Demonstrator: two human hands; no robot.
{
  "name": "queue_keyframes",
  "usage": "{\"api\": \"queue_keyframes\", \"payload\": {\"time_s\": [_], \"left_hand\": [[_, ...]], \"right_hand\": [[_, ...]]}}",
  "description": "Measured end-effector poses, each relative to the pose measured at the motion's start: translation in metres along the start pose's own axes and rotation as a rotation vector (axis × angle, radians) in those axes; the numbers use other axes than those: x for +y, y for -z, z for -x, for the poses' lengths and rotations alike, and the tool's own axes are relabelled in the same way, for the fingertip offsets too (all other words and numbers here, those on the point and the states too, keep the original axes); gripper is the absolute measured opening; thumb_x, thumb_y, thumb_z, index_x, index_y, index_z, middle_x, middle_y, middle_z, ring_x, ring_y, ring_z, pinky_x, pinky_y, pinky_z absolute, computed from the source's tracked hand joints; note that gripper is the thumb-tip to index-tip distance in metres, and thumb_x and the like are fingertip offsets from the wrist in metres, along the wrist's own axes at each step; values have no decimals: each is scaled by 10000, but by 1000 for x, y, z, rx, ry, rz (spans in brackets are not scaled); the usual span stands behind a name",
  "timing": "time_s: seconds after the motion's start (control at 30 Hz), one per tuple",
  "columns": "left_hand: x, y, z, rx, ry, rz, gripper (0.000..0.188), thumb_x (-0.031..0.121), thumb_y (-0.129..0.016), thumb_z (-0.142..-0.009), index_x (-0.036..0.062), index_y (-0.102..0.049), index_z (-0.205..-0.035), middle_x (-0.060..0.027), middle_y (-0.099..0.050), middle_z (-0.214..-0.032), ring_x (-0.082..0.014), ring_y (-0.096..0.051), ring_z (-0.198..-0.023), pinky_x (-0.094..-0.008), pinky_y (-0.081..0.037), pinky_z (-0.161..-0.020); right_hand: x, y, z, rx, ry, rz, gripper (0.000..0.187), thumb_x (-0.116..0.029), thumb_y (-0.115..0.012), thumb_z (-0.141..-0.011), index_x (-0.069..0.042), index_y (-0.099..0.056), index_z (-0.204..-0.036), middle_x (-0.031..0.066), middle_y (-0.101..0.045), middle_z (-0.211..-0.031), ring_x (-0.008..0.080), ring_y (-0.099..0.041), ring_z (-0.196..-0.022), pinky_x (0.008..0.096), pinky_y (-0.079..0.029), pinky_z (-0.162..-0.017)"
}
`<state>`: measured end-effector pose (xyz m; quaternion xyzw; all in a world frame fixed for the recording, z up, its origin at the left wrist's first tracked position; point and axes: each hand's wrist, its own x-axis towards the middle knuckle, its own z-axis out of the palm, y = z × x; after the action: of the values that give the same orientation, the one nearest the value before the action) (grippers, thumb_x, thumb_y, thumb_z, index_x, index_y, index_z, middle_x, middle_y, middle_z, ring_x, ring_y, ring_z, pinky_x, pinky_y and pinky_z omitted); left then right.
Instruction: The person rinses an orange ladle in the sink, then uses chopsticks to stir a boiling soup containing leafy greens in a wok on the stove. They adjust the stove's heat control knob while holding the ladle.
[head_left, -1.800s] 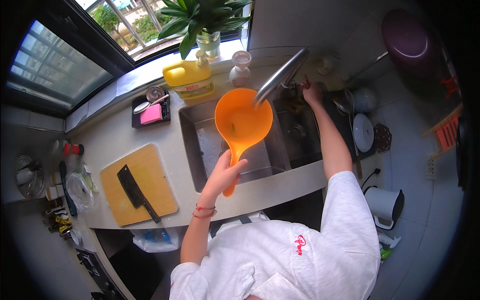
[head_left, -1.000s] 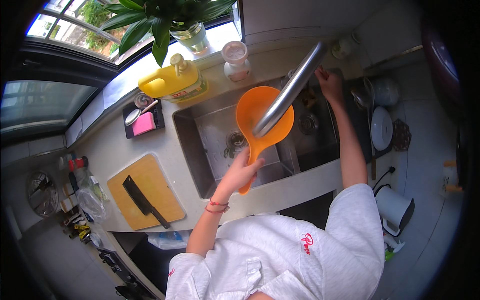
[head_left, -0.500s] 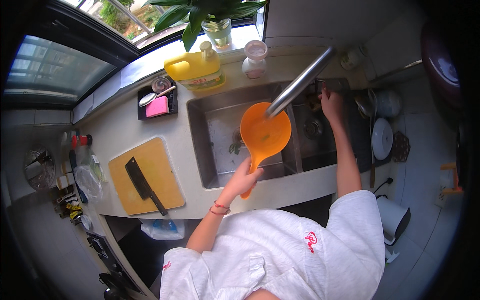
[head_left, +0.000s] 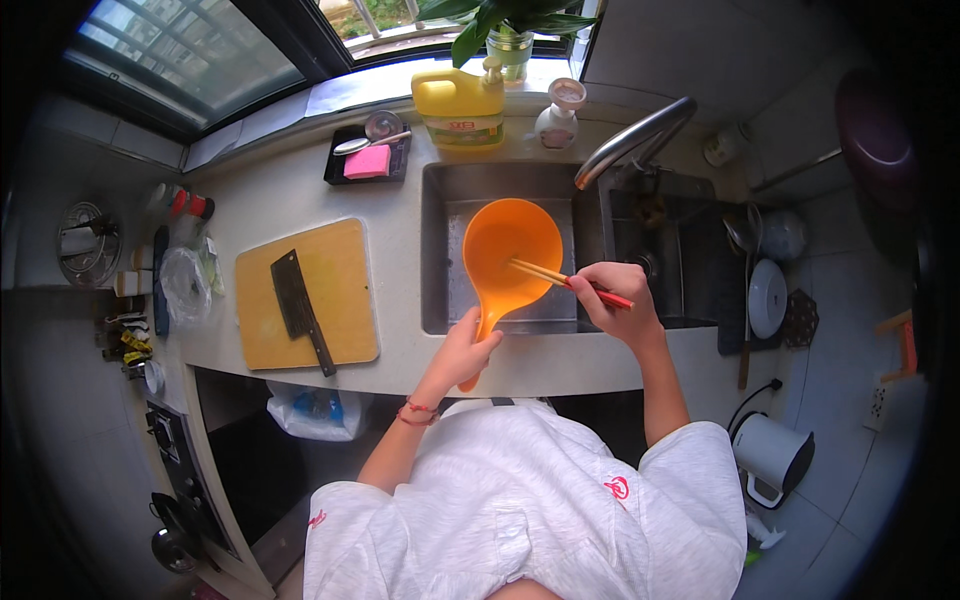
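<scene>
My left hand (head_left: 468, 350) is closed around the handle of an orange water scoop (head_left: 505, 225), which I hold over the left basin of the steel sink (head_left: 432, 290). A pair of chopsticks (head_left: 545, 271) with red ends is gripped in my right hand (head_left: 618, 303). Their pale tips reach down into the scoop's bowl. What the scoop contains is hard to make out. The curved faucet (head_left: 630, 140) stands to the right of the scoop, its spout apart from it.
To the left, a cleaver (head_left: 292, 300) lies on a yellow cutting board (head_left: 350, 270). Behind the sink stand a yellow jug (head_left: 460, 105) and a white pump bottle (head_left: 557, 125), with a pink sponge (head_left: 367, 161) in a black tray. A white plate (head_left: 767, 298) is at the right.
My right hand has come back from beside the faucet toward me and now holds chopsticks in the scoop. The scoop is no longer under the spout. The view has shifted.
</scene>
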<state>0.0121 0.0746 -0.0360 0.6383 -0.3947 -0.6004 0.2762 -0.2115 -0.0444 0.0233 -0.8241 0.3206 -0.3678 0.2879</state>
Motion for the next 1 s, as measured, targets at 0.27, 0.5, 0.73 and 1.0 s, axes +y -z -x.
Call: {"api": "queue_keyframes", "payload": {"time_s": [0.27,0.5,0.73,1.0], "left_hand": [[-11,11,35,-13,8,29,259,185,-598,-904,19,-474,-1060,-17,-514,-723,-76,-501,-510,-235,-425,-485],[-4,12,61,-44,34,-33,417,203,-572,-882,-19,-463,-1217,-103,-594,-808,-150,-574,-582,-298,-477,-571],[-15,11,74,-27,-47,-176,390,215,-606,-885,0,-479,-1185,-75,-575,-741,-120,-554,-546,-279,-462,-519],[-22,11,71,-32,21,-77,389,212,-602,-884,1,-478,-1186,-78,-569,-738,-135,-549,-537,-285,-457,-526]], "right_hand": [[-10,-10,0,-261,375,118,156,-174,-742,-798,-50,-677,-729,58,-631,-607,160,-601,-492,235,-470,-457],[-14,-17,4,-335,386,156,186,-208,-700,-841,-75,-658,-718,46,-620,-616,155,-578,-488,235,-466,-452],[-4,-22,12,-262,145,89,274,-153,-616,-902,-33,-612,-657,73,-611,-597,176,-565,-473,234,-446,-449],[7,-27,49,289,-370,-232,395,-264,-503,-978,0,-648,-723,72,-633,-601,120,-600,-482,215,-476,-468]]}}
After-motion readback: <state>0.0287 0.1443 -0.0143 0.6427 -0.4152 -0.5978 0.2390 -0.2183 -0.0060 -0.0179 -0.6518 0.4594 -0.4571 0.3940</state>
